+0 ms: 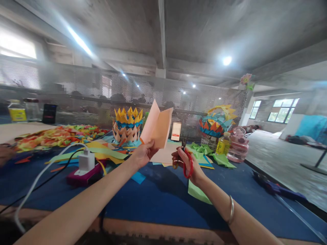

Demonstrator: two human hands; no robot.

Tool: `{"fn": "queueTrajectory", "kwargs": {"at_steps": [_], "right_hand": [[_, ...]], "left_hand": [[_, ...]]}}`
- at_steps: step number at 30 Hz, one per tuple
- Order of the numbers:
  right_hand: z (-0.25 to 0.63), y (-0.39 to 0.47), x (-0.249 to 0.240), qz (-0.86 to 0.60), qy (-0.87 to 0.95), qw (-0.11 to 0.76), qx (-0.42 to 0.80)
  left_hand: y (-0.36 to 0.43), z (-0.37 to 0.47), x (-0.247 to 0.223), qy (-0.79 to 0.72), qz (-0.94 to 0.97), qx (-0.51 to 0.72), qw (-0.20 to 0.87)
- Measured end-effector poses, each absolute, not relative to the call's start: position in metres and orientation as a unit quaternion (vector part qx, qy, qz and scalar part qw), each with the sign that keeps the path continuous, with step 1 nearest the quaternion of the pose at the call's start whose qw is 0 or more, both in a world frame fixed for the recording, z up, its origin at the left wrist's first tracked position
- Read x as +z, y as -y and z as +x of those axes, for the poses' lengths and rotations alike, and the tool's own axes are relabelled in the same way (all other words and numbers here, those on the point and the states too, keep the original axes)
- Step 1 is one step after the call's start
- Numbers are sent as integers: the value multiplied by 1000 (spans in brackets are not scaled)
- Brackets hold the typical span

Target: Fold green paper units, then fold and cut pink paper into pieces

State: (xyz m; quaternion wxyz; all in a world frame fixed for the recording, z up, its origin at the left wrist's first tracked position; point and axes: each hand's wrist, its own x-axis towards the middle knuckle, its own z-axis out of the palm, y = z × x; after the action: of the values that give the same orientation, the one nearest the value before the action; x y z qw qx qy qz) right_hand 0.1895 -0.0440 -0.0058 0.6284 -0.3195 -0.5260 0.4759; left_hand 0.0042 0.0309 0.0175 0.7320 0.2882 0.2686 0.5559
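Pinched in my left hand [146,152] is a folded sheet of peach paper [157,127], held up above the table with its two halves partly apart. My right hand [192,166] is closed around red-handled scissors [189,165], their dark blades pointing up and away from me. The scissors are apart from the paper, to its right. Below my right wrist lies a pale green sheet [199,193]. Behind the hands, more peach paper [166,153] lies flat.
A tiered paper basket [127,126] stands behind left, another paper piece [217,120] behind right. Around them are a phone [175,131], a yellow-labelled bottle [223,144], a pink jug [238,146], a purple power strip with a charger [85,161], a colourful paper heap [63,136], and another person's hand [6,153].
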Motion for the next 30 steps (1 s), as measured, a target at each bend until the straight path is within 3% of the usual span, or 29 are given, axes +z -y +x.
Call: {"fn": "queueTrajectory", "kwargs": {"at_steps": [10,18,30], "right_hand": [[198,37,-5,-309,524,671,424],[214,29,-1,-340,555,691,315],[191,47,-7,-372,679,560,296]], "left_hand": [[2,33,3,-252,414,487,726],[-2,4,14,-180,617,262,720],[3,23,13,-253,503,511,649]]}}
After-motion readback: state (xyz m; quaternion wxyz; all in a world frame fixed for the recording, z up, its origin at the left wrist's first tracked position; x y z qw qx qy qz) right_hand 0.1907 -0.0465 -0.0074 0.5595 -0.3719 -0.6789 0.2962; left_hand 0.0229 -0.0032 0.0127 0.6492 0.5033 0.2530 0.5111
